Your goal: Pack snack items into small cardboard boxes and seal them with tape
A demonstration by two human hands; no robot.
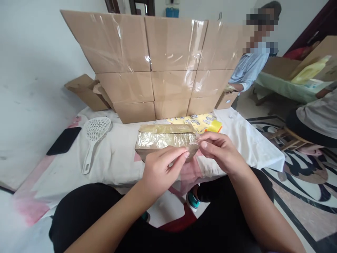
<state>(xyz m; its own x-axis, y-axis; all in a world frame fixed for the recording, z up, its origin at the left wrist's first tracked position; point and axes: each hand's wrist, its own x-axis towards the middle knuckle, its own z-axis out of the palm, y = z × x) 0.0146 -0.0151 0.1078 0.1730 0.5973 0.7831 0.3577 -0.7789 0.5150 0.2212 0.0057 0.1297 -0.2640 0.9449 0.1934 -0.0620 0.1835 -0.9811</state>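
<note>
Left hand [163, 167]: nearest the camera, in front of the box [151, 140] toward its right end; thumb and forefinger tips closed together. I cannot tell whether any film [195, 139] sits between them.
Right hand [223, 151]: at the box's right end; thumb and forefinger pinched, on the clear film as far as I can make out (glare makes the edge hard to trace).
Handling, my judgement: I would keep both pinches light and level, draw the film straight rather than twisting it, and smooth it from the middle outward so no wrinkle locks in. Thin film likely clings to fingertips, so I would let go one finger at a time.
Box vs fingers: the box sits on the cloth [123, 140], its shiny top beyond the left fingertips and left of the right ones.
Flap [165, 129]: a brown strip along the box's far edge, standing slightly proud; I would watch it.
Cartons [172, 88]: farther back, a film-wrapped stack behind the box.
</note>
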